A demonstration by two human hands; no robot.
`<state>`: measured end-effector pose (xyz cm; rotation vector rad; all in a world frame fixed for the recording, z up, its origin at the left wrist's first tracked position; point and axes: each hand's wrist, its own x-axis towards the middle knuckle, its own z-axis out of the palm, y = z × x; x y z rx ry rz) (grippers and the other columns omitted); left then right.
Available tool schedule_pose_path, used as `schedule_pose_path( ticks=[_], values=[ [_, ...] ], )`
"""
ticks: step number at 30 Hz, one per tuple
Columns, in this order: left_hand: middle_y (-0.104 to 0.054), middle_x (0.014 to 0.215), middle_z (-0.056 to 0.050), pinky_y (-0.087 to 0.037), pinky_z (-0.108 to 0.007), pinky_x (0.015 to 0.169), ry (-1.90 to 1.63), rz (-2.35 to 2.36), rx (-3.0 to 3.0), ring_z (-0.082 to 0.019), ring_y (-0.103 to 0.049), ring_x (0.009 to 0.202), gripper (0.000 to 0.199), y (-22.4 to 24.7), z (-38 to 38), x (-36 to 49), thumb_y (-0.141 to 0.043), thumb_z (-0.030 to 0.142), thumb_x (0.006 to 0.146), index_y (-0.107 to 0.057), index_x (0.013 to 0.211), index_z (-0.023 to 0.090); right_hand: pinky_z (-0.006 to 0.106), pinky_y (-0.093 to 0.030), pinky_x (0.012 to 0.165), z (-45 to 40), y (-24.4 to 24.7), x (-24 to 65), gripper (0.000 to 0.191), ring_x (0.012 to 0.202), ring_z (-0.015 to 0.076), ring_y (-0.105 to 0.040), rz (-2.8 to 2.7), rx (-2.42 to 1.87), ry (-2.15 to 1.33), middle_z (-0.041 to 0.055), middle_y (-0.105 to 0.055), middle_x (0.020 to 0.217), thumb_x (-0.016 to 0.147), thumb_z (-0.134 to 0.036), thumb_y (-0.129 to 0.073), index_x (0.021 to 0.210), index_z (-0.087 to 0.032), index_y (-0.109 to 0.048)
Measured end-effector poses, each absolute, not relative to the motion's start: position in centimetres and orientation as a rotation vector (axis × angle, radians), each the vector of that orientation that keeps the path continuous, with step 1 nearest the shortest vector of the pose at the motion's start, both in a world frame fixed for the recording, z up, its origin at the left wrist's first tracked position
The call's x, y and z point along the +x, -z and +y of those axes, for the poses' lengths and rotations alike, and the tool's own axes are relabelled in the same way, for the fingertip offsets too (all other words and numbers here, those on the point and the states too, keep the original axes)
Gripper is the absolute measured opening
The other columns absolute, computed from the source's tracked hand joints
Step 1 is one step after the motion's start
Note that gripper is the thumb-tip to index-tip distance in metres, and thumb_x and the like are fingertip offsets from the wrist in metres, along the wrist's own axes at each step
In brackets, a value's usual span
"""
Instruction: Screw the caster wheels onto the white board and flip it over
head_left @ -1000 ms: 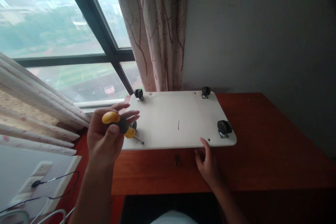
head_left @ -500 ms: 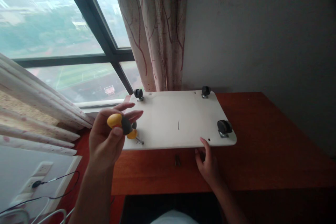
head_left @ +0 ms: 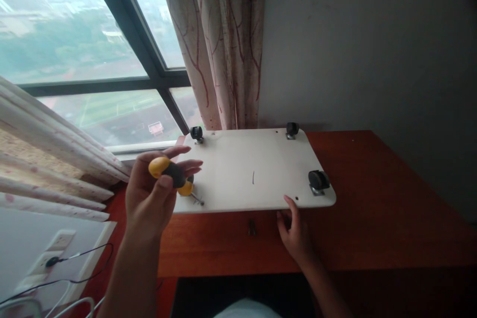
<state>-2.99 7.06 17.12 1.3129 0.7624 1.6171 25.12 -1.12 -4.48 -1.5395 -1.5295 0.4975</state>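
Bright window, dim room

Daylight comes in from the left through the big glass window with a dark frame (head_left: 67, 35). Its sky is so bright it looks white. The plain grey wall (head_left: 354, 44) gets dark toward the right. Soft light falls on the flat white board (head_left: 238, 164). Everything looks a bit fuzzy.

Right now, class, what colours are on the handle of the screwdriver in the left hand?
The screwdriver handle is yellow and dark grey, best seen in the head view.
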Motion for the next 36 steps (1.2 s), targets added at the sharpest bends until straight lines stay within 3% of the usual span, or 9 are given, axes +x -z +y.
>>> schedule_pose_path(
  ticks=[4,9,13,19,22,27,29,32,36],
  values=[
    [-0.07,0.106,-0.008,-0.052,-0.032,0.061,-1.63,0.749,1.278,-0.016,-0.061,0.065,0.034,-17.3,7.22,-2.63,-0.078,0.04,0.082,-0.065,0.108,0.022,0.036,-0.064,0.08,-1.14,4.41,25.09,0.049,0.098,0.0259,-0.076,-1.523,-1.549,-0.5,0.017,-0.075,0.11,0.098,-0.033,-0.049,0.144,-0.014,-0.045],
    [-0.066,0.115,-0.013,-0.056,-0.034,0.071,-1.601,0.772,1.16,-0.019,-0.064,0.079,0.042,-17.0,7.26,-3.37,-0.067,0.049,0.087,-0.071,0.107,0.012,0.037,-0.064,0.079,-1.09,4.43,25.12,0.048,0.098,0.0272,-0.076,-1.541,-1.568,-0.454,0.0171,-0.076,0.108,0.098,-0.035,-0.05,0.142,-0.014,-0.047],
    [-0.067,0.121,-0.011,-0.058,-0.04,0.08,-1.627,0.763,1.244,-0.024,-0.071,0.087,0.033,-16.83,7.12,-3.4,-0.076,0.039,0.082,-0.068,0.109,0.021,0.034,-0.064,0.072,-0.91,4.51,25.09,0.046,0.093,0.0265,-0.077,-1.545,-1.548,-0.448,0.0164,-0.076,0.105,0.099,-0.033,-0.049,0.141,-0.014,-0.047],
    [-0.069,0.091,-0.009,-0.055,-0.03,0.067,-1.605,0.688,1.211,-0.019,-0.063,0.078,0.037,-16.96,7.37,-3.05,-0.076,0.04,0.081,-0.069,0.11,0.018,0.034,-0.064,0.076,-0.92,4.65,25.1,0.046,0.096,0.0257,-0.076,-1.541,-1.521,-0.412,0.0166,-0.075,0.11,0.099,-0.031,-0.05,0.141,-0.015,-0.047],
    [-0.068,0.093,-0.012,-0.056,-0.03,0.072,-1.59,0.687,1.146,-0.019,-0.062,0.082,0.044,-16.87,7.38,-3.33,-0.063,0.045,0.09,-0.071,0.114,0.009,0.034,-0.064,0.076,-0.98,4.71,25.17,0.047,0.095,0.0254,-0.076,-1.547,-1.52,-0.433,0.0155,-0.076,0.106,0.098,-0.031,-0.051,0.142,-0.015,-0.046],
    [-0.071,0.114,-0.012,-0.055,-0.043,0.094,-1.649,0.732,1.226,-0.027,-0.069,0.101,0.025,-16.87,7.02,-3.42,-0.071,0.033,0.086,-0.069,0.107,0.018,0.032,-0.064,0.075,-0.87,4.71,25.15,0.048,0.094,0.025,-0.077,-1.536,-1.513,-0.471,0.0147,-0.077,0.104,0.098,-0.031,-0.05,0.143,-0.015,-0.045],
    [-0.071,0.12,-0.011,-0.057,-0.045,0.089,-1.635,0.744,1.25,-0.028,-0.072,0.096,0.028,-16.99,7.0,-3.23,-0.077,0.028,0.082,-0.064,0.106,0.024,0.033,-0.064,0.076,-0.87,4.71,25.11,0.048,0.096,0.0257,-0.076,-1.533,-1.525,-0.451,0.0154,-0.076,0.106,0.098,-0.031,-0.051,0.143,-0.015,-0.046],
    [-0.074,0.106,-0.008,-0.056,-0.033,0.069,-1.644,0.724,1.274,-0.019,-0.069,0.074,0.033,-17.15,7.21,-2.93,-0.08,0.025,0.08,-0.062,0.108,0.026,0.035,-0.064,0.077,-0.99,4.74,25.13,0.048,0.098,0.0266,-0.076,-1.536,-1.543,-0.425,0.0166,-0.076,0.109,0.097,-0.032,-0.052,0.142,-0.015,-0.047],
    [-0.07,0.103,-0.013,-0.057,-0.031,0.069,-1.652,0.698,1.191,-0.019,-0.064,0.081,0.04,-17.03,7.49,-3.08,-0.069,0.044,0.088,-0.068,0.115,0.014,0.034,-0.064,0.076,-1.09,4.8,25.2,0.048,0.096,0.0261,-0.076,-1.545,-1.536,-0.437,0.016,-0.076,0.106,0.098,-0.031,-0.051,0.142,-0.014,-0.046]
  ],
)
